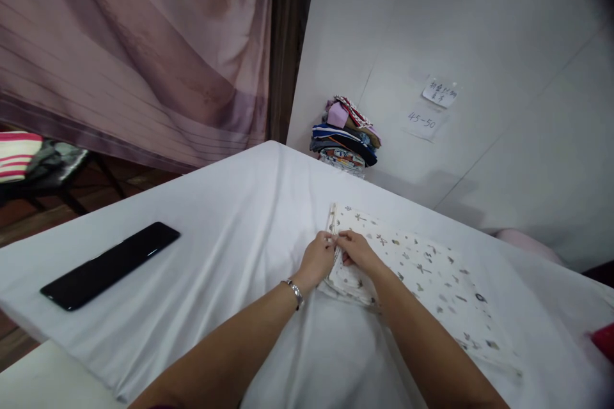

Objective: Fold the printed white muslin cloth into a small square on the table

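Both hands meet near the table's middle. The left hand (317, 260) and right hand (357, 252) pinch, fingertips narrow, the layered edge of the patterned cloth (432, 275). It lies flat on the white-covered table (230, 217) and stretches toward 4 o'clock. That edge looks doubled over already, yet the long panel is spread out, so I judge the folding about half done. 1 stack of folded clothes (346, 137) sits at 12 o'clock, a black slab (110, 264) at 9.

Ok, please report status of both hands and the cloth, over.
Hands: left hand and right hand both pinch the patterned cloth at its left edge. Cloth lies on the white table. Far left: black slab, apart from hands.
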### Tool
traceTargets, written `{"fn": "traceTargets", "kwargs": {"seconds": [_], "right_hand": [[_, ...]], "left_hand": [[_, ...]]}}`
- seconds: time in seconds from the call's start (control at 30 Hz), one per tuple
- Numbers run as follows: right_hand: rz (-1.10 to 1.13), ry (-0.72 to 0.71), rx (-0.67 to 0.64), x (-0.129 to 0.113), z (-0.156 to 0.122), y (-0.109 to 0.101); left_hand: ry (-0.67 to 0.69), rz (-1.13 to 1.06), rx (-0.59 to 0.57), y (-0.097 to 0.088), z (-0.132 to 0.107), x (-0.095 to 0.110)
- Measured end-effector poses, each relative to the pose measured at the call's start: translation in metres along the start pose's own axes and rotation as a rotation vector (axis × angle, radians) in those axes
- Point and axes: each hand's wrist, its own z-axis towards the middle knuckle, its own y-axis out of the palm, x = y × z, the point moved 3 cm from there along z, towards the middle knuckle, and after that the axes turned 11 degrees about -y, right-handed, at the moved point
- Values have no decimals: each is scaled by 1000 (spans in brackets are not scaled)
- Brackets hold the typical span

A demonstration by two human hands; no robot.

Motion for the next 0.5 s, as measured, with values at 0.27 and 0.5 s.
{"fn": "traceTargets", "kwargs": {"seconds": [0.27, 0.5], "right_hand": [[103, -2, -52, -2, -3, -2], [325, -106, -4, 7, -7, -5]], "left_hand": [[-186, -159, -119, -1, 1, -2], [-192, -72, -158, -9, 29, 9]]}}
